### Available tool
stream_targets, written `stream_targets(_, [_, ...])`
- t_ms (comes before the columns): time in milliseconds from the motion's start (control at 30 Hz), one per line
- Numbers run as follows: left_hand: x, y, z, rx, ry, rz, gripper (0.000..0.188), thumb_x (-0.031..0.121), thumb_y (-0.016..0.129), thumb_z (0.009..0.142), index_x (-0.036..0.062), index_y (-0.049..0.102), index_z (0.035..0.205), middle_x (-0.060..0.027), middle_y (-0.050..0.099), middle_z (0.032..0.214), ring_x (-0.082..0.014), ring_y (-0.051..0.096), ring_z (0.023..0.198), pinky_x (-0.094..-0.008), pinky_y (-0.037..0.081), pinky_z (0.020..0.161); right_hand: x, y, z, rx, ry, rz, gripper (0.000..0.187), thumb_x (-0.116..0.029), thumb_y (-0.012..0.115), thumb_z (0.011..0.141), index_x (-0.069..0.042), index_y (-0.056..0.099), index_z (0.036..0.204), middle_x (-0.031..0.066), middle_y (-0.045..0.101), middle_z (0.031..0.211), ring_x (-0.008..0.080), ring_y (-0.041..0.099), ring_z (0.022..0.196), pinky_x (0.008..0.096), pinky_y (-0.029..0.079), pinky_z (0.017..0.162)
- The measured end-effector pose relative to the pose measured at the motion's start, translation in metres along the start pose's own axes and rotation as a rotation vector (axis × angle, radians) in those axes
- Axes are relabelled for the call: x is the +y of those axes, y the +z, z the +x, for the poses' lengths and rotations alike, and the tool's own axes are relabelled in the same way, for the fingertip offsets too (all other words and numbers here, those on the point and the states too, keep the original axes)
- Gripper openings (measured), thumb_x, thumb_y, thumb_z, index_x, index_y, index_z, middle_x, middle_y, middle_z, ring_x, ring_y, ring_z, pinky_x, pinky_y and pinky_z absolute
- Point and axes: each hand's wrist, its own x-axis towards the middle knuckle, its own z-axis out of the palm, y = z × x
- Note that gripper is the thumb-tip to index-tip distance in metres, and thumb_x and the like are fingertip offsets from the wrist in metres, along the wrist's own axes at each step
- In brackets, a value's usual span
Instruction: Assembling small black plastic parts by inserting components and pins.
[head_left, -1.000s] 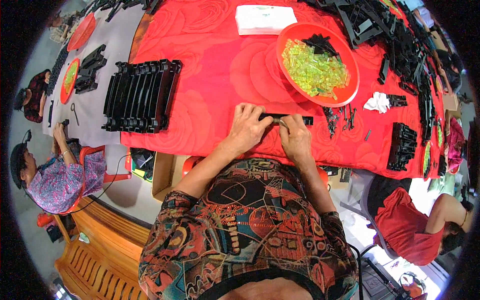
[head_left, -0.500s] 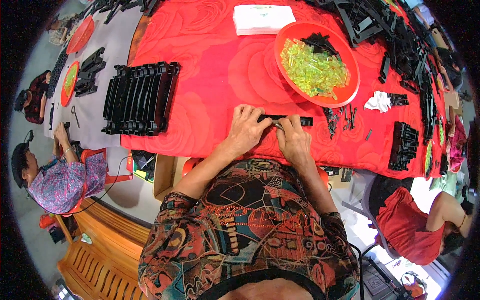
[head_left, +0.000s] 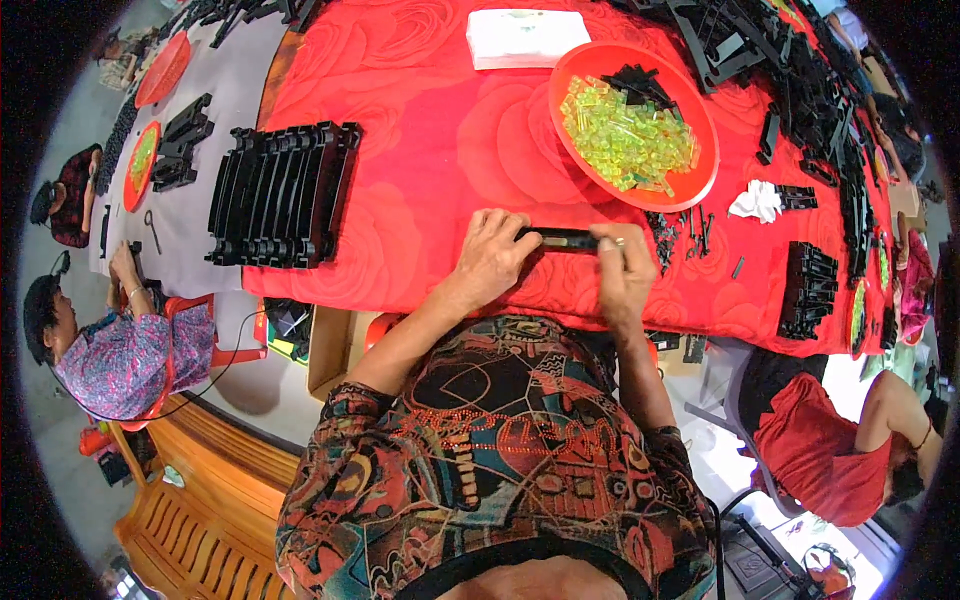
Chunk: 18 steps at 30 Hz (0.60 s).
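Note:
A narrow black plastic bar (head_left: 568,239) lies crosswise near the table's front edge, a small pale patch showing along its middle. Around its left end my left hand (head_left: 490,258) is closed, thumb and fingers gripping it. My right hand (head_left: 626,272), slightly blurred, is at the bar's right end with curled fingers that cover that end. Whatever those fingers pinch is too small and smeared to name. Beyond the right hand stands a red bowl (head_left: 708,165) of small clear yellow-green pieces (head_left: 625,135), with black pieces (head_left: 640,85) at its far side.
Assembled black plastic parts (head_left: 280,195) stand in a row at left. Loose small black parts (head_left: 690,235), a crumpled white tissue (head_left: 757,202) and another black stack (head_left: 808,290) lie right. A white tissue pack (head_left: 527,38) sits at the back. People sit on both sides.
My right hand has slid right from the middle of the bar to its right end, uncovering the pale patch. My left hand keeps its place on the left end.

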Motion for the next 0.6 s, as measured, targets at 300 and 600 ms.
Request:
stream_targets(300, [0.018, 0.002, -0.001, -0.058, 0.028, -0.023, 0.016, 0.014, 0.058, 0.073, 0.0098, 0.063, 0.088, -0.0061, 0.055, 0.097, -0.0231, 0.05, 0.088, -0.0357, 0.037, 0.073, -0.005, 0.001, 0.004, 0.066, 0.371, 0.951, 0.048, -0.033, 0.031, 0.094, 0.008, 0.056, 0.092, -0.0054, 0.029, 0.051, 0.0041, 0.027, 0.044, 0.0212, 0.024, 0.041])
stream_targets(600, [0.015, 0.002, 0.0, -0.188, 0.008, -0.012, 0.016, 0.013, 0.057, 0.074, 0.0128, 0.063, 0.089, -0.0063, 0.054, 0.097, -0.0244, 0.049, 0.088, -0.0372, 0.038, 0.071, 0.009, 0.026, -0.005, 0.145, 0.305, 0.938, 0.038, -0.024, 0.033, 0.091, 0.008, 0.052, 0.089, -0.0037, 0.028, 0.05, 0.0055, 0.025, 0.042, 0.023, 0.024, 0.041])
